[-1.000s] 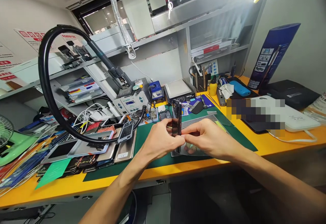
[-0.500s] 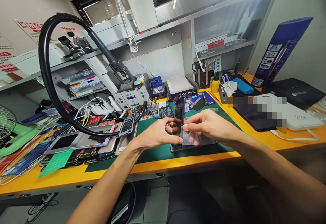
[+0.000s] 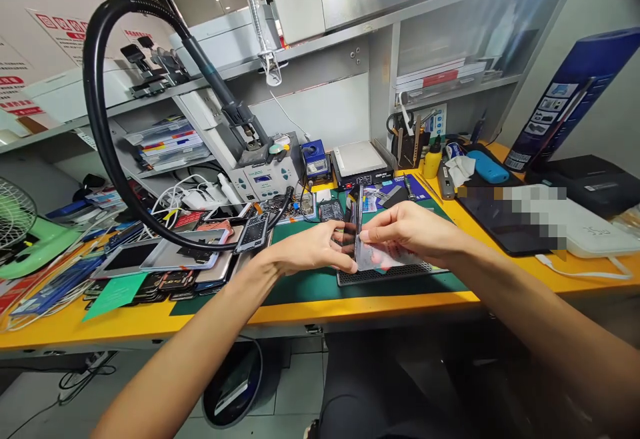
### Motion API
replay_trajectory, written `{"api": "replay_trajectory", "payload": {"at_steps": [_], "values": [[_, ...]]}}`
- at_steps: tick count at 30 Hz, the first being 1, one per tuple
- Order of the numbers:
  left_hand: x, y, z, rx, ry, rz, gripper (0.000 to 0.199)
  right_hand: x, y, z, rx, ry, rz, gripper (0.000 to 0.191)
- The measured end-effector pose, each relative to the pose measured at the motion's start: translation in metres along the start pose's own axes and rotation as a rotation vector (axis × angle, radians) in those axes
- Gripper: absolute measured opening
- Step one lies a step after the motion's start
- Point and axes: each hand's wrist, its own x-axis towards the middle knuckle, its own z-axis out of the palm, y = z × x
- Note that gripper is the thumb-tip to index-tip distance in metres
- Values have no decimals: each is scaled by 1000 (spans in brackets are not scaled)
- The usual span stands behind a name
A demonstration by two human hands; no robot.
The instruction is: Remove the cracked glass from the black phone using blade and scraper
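Note:
My left hand is wrapped round a dark phone, which stands on edge, turned nearly side-on. Thumb and index finger of my right hand pinch a clear plastic card right beside the phone's edge. Some fingers of that hand are hidden behind the card. Whether the card touches the phone I cannot tell. Below both hands a perforated dark plate lies on the green mat.
Left of the mat are stacked phone parts and a green sticky note. A black hose arches over them from the grey soldering station. On the right lie a black tablet and a white power bank. A yellow bottle stands behind.
The camera view has tilted down a little, so the bench sits higher in view. Both hands keep their grips, and more of the perforated plate shows under the clear card.

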Motion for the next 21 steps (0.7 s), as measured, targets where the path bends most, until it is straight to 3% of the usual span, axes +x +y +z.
{"api": "replay_trajectory", "payload": {"at_steps": [5,13,21], "values": [[1,-1,-4,-52,-30,-30,70,3,0,-4,38,-20,26,23],[12,-8,-4,-72,5,-78,67,10,0,-6,43,-58,59,9],[20,1,6,-7,93,-110,15,23,-19,-8,-25,-129,100,11]]}}
